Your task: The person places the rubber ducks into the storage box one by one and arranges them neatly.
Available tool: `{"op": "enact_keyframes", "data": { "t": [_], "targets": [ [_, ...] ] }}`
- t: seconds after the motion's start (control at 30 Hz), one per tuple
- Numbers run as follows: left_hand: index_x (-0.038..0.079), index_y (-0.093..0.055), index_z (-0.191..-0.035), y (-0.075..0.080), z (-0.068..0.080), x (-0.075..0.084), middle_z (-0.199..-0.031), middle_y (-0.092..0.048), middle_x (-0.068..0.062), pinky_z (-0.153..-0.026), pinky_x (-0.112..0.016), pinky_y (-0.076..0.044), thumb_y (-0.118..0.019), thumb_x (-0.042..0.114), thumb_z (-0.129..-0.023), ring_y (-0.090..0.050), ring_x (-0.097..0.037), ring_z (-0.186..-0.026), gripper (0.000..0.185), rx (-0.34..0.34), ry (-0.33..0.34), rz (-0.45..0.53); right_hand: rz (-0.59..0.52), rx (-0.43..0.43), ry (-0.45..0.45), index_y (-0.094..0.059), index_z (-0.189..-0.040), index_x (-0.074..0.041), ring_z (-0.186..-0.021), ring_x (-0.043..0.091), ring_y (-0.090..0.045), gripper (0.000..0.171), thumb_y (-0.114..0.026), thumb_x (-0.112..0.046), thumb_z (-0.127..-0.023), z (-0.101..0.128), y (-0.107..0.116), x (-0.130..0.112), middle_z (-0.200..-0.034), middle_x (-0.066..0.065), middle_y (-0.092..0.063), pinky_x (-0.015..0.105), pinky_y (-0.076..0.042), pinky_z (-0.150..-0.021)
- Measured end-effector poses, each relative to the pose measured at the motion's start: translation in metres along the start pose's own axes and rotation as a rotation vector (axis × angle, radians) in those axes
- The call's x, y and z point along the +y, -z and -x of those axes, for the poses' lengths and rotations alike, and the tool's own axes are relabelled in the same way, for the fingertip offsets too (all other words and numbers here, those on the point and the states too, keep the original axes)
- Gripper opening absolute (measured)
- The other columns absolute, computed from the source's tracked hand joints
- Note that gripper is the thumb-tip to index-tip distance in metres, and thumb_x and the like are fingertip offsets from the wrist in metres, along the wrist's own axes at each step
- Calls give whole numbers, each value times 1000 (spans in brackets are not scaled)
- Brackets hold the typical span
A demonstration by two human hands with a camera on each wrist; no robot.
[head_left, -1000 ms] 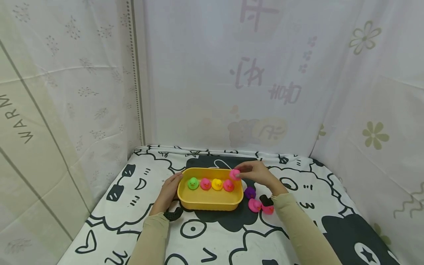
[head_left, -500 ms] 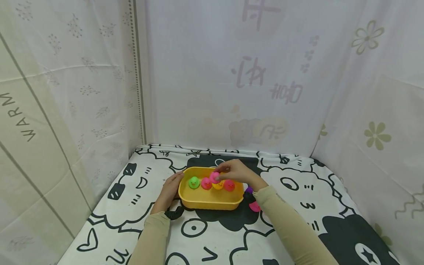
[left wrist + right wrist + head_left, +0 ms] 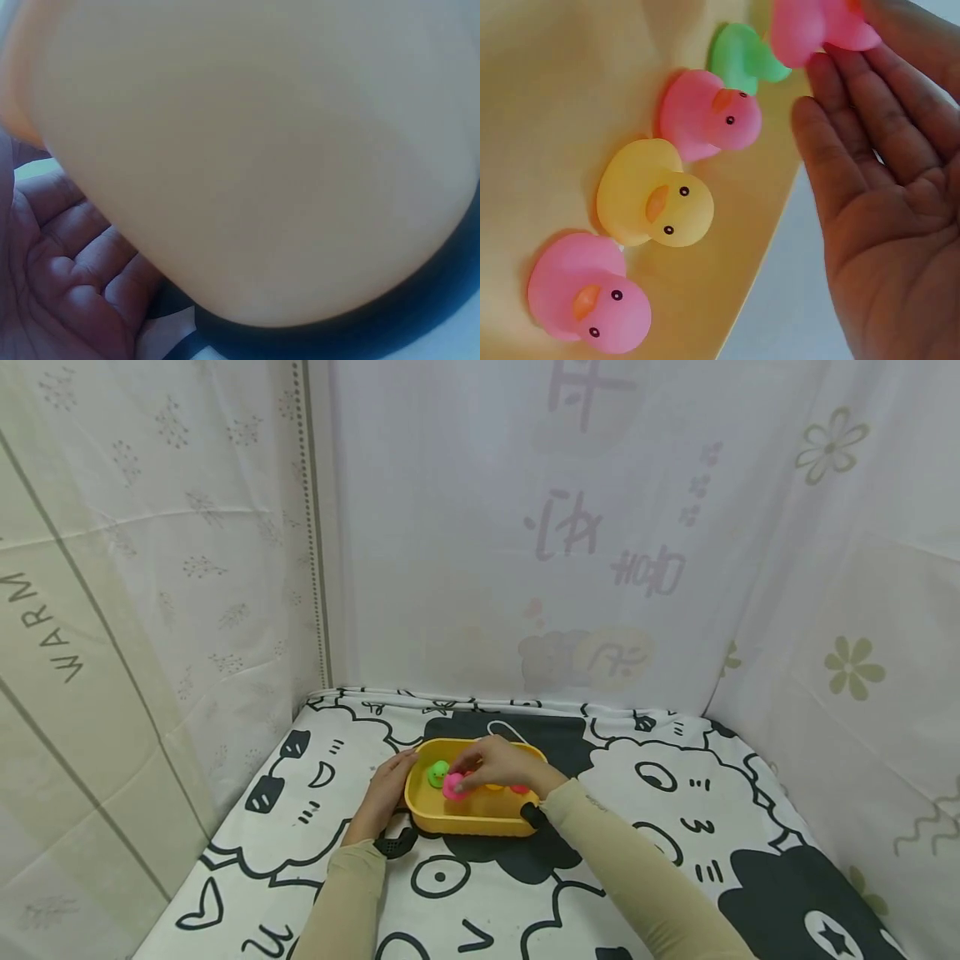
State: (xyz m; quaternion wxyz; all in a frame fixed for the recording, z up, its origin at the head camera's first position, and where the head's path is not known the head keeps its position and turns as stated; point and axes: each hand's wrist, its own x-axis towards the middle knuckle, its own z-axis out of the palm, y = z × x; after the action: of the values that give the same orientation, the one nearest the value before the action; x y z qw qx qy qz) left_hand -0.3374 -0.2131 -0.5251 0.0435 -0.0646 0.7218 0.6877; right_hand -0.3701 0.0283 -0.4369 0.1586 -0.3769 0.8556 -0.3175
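My right hand (image 3: pixel 501 762) pinches a pink rubber duck (image 3: pixel 453 787) between thumb and fingers, low over the yellow tub (image 3: pixel 472 825). The held duck is just in front of a green duck (image 3: pixel 437 772). In the right wrist view a row of ducks sits in the tub: the green one, a pink duck (image 3: pixel 705 116), a yellow duck (image 3: pixel 654 193) and another pink duck (image 3: pixel 589 291). My left hand (image 3: pixel 388 785) grips the tub's left end, its fingertips at the rim. In the left wrist view the pale tub wall (image 3: pixel 262 172) hides part of those fingers.
The tub stands on a black-and-white cartoon cloth (image 3: pixel 442 910). A dark band (image 3: pixel 396 843) circles the left wrist and another (image 3: pixel 532 815) the right. Printed curtains (image 3: pixel 495 527) enclose the back and sides. The right sleeve (image 3: pixel 637 868) crosses the cloth right of the tub.
My right hand has carried the pink duck leftward from the tub's right end to near the green duck. Loose ducks right of the tub are now hidden behind the right arm. The left hand stays put.
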Motion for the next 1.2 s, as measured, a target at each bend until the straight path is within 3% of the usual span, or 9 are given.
{"op": "enact_keyframes", "data": {
  "t": [0.53,0.97,1.2],
  "targets": [
    [13,-46,-149,2,2,0,-142,-54,-16,-74,-30,-58,-49,52,-103,-66,-18,-94,61,-15,-6,15,70,-96,-1,-76,-109,-17,-93,7,-62,25,-82,-25,-86,-27,-16,-8,-99,-12,-71,20,-52,-85],
    [13,-48,-149,1,1,2,-142,-54,-15,-79,-30,-58,-48,50,-103,-65,-19,-104,59,-29,-22,20,152,-125,-36,-76,-103,-17,-85,9,-61,22,-84,-24,-84,-45,-23,-9,-90,-10,-69,19,-52,-77],
    [15,-50,-147,0,0,1,-142,-55,-12,-81,-31,-57,-50,48,-103,-63,-21,-108,55,-4,-10,19,137,-148,-63,-76,-106,-16,-86,8,-61,22,-82,-22,-86,-44,-22,-11,-93,-11,-69,20,-53,-76]
  ]
}}
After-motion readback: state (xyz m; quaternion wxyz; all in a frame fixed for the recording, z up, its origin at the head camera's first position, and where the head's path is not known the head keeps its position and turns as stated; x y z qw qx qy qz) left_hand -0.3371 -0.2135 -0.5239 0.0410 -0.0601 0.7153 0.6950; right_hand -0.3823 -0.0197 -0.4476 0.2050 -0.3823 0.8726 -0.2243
